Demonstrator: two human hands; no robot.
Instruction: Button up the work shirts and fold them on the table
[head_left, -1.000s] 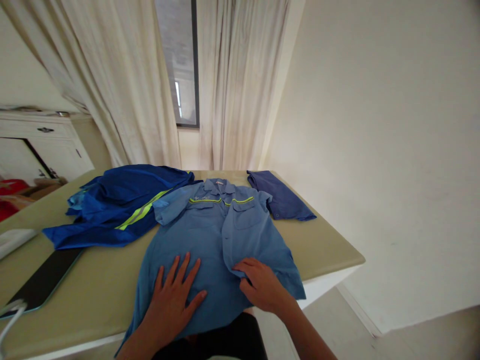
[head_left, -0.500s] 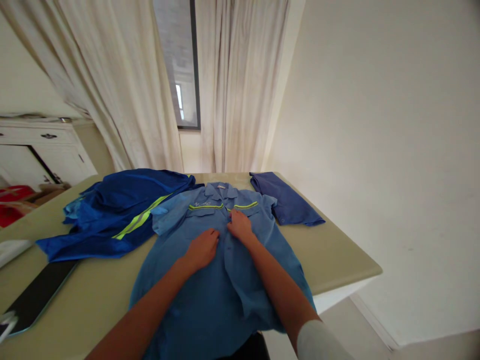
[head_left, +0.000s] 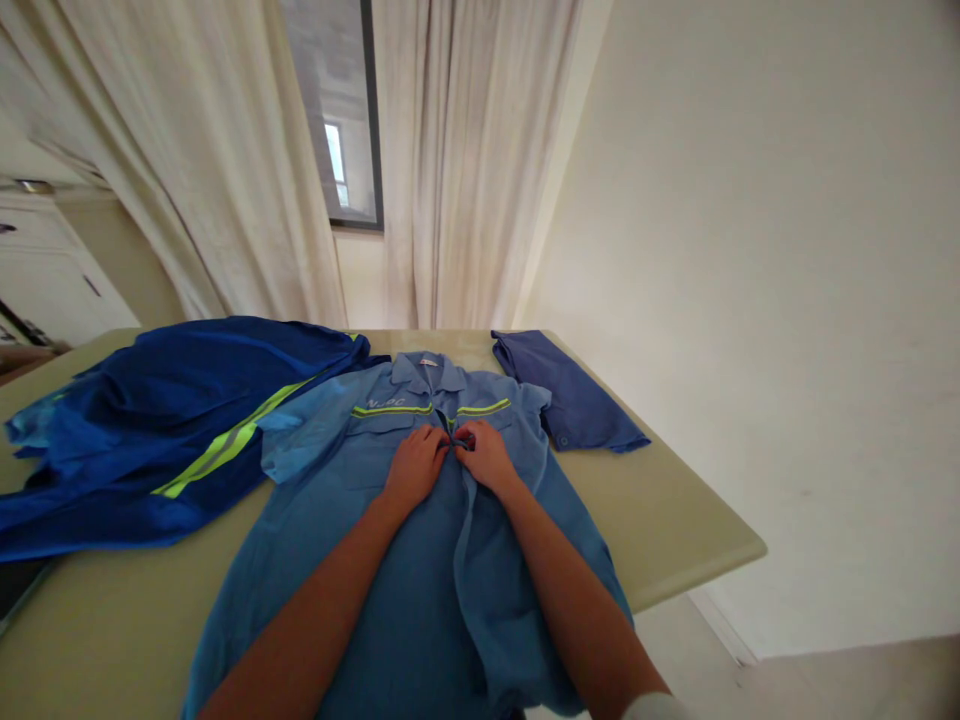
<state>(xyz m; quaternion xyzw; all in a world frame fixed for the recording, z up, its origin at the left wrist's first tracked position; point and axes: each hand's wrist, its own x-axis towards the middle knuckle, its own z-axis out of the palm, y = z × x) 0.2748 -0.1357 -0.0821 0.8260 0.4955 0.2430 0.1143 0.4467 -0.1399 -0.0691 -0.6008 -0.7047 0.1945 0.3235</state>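
A light blue short-sleeved work shirt [head_left: 405,600] lies front up on the table, its collar at the far end and a yellow-green stripe across the chest. My left hand [head_left: 417,464] pinches one front edge of the shirt just below the stripe. Close beside it, my right hand [head_left: 484,455] grips the other front edge, and the fingertips of both hands nearly meet. Any button between the fingers is too small to make out. Below the hands the two front edges hang apart, the right one folded up in a wave.
The beige table [head_left: 675,540] carries a dark blue garment with a reflective stripe [head_left: 187,400] at left and a folded purplish-blue garment [head_left: 574,390] at right. A dark flat object [head_left: 19,590] shows at the left edge. Curtains [head_left: 480,180] and a wall [head_left: 750,300] stand behind.
My left hand has moved up and right to the shirt's front opening and now pinches the cloth. Both hands have come together there. The view has shifted slightly right and closer.
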